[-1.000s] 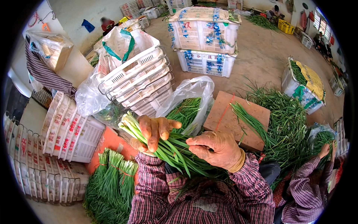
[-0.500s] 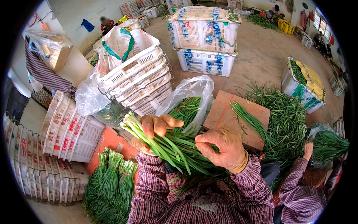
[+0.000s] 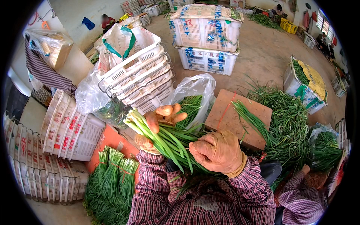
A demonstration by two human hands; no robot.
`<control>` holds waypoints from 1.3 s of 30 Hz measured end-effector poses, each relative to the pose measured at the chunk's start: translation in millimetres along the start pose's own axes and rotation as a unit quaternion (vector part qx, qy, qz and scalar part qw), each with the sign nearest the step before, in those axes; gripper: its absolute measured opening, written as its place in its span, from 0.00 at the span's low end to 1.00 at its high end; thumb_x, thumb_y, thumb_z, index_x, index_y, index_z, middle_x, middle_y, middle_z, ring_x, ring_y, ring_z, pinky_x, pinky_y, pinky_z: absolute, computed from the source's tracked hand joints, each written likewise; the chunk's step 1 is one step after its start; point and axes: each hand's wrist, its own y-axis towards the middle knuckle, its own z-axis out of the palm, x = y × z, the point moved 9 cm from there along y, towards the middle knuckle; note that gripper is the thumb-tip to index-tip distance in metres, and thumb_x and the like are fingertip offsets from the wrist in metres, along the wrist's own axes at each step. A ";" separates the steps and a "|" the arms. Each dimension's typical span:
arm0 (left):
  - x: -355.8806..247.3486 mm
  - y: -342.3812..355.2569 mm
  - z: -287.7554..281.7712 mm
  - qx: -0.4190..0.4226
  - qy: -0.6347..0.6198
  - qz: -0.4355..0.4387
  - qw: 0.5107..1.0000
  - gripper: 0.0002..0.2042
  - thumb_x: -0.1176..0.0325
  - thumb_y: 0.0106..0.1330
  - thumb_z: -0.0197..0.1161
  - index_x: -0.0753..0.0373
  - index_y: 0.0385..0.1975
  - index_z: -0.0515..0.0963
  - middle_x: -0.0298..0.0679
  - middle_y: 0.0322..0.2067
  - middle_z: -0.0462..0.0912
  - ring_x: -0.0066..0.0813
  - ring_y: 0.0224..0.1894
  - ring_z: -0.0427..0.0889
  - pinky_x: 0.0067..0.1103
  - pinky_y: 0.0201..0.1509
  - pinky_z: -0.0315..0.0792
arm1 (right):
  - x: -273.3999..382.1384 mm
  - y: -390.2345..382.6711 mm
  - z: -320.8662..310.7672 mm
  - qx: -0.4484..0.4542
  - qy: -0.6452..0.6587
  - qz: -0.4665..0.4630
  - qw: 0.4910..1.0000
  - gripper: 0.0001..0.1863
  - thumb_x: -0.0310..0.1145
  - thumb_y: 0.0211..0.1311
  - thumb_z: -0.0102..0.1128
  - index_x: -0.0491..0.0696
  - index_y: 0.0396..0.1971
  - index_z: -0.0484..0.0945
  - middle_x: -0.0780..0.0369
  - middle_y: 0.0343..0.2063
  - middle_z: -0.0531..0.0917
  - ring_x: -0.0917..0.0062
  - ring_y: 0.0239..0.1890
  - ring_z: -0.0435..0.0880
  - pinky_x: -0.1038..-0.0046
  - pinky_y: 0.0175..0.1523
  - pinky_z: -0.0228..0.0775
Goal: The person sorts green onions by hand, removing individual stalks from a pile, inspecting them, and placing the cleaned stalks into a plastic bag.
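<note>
My left hand, in a tan rubber glove, holds a loose bunch of garlic chives with the pale stem ends up and to the left. Its thumb lies under the stems and the fingers curl over them. Against the leafy side of the bunch is my right hand, gloved too, its fingers pressed together in a pinch. What sits between those fingertips is hidden. Tied bundles of chives lie on an orange board at the left.
A brown block with a red string and a few chives lies ahead, beside a plastic bag of greens. A heap of chives spreads at right. Stacked white crates stand ahead left. A co-worker's sleeve shows lower right.
My right hand has moved left and slightly down, onto the bunch, and its fingers have closed further. My left fingers have lifted a little. The co-worker's hand has drawn back from the chives at right.
</note>
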 end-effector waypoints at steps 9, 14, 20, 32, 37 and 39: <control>-5.8 -5.8 -8.9 -0.027 0.008 0.004 1.000 0.14 0.69 0.52 0.71 0.56 0.38 0.76 0.44 0.66 0.68 0.45 0.74 0.55 0.52 0.75 0.53 | -6.6 -16.6 -4.8 -0.003 0.034 0.029 0.999 0.10 0.31 0.49 0.70 0.54 0.31 0.78 0.69 0.24 0.79 0.73 0.23 0.80 0.70 0.28 0.69; -12.1 -4.2 -6.0 -0.004 0.002 0.024 1.000 0.15 0.69 0.52 0.71 0.55 0.40 0.77 0.42 0.66 0.68 0.45 0.74 0.54 0.52 0.75 0.53 | -22.8 -55.9 20.7 0.200 0.198 0.115 0.953 0.08 0.31 0.50 0.69 0.54 0.30 0.79 0.65 0.21 0.80 0.68 0.21 0.81 0.69 0.26 0.72; -13.8 -8.2 -8.9 0.004 -0.005 0.034 0.999 0.13 0.70 0.57 0.71 0.55 0.41 0.77 0.40 0.68 0.65 0.43 0.76 0.49 0.53 0.76 0.49 | -13.0 -45.5 0.2 0.162 0.339 0.191 0.907 0.10 0.39 0.58 0.69 0.51 0.36 0.83 0.65 0.25 0.83 0.71 0.23 0.84 0.72 0.29 0.76; -15.2 -2.3 6.1 0.076 -0.050 0.036 0.995 0.12 0.72 0.52 0.69 0.58 0.37 0.81 0.43 0.65 0.70 0.48 0.76 0.48 0.53 0.76 0.47 | -34.0 -37.1 25.4 0.012 0.274 0.247 0.929 0.14 0.39 0.57 0.71 0.50 0.41 0.84 0.61 0.30 0.85 0.73 0.28 0.86 0.75 0.33 0.77; -17.2 -6.0 6.3 0.083 -0.053 0.035 0.995 0.12 0.72 0.52 0.69 0.58 0.38 0.81 0.42 0.65 0.70 0.48 0.76 0.47 0.54 0.76 0.45 | -29.6 -28.9 25.7 0.013 0.231 0.220 0.948 0.09 0.31 0.54 0.71 0.52 0.35 0.82 0.64 0.24 0.83 0.71 0.24 0.84 0.73 0.29 0.74; -18.8 -9.3 4.6 0.080 -0.060 0.040 0.994 0.12 0.72 0.52 0.69 0.58 0.39 0.81 0.43 0.65 0.70 0.49 0.76 0.46 0.54 0.76 0.45 | -26.9 -24.7 20.2 0.004 0.204 0.188 0.961 0.09 0.29 0.52 0.71 0.52 0.33 0.80 0.65 0.23 0.82 0.71 0.22 0.83 0.73 0.27 0.73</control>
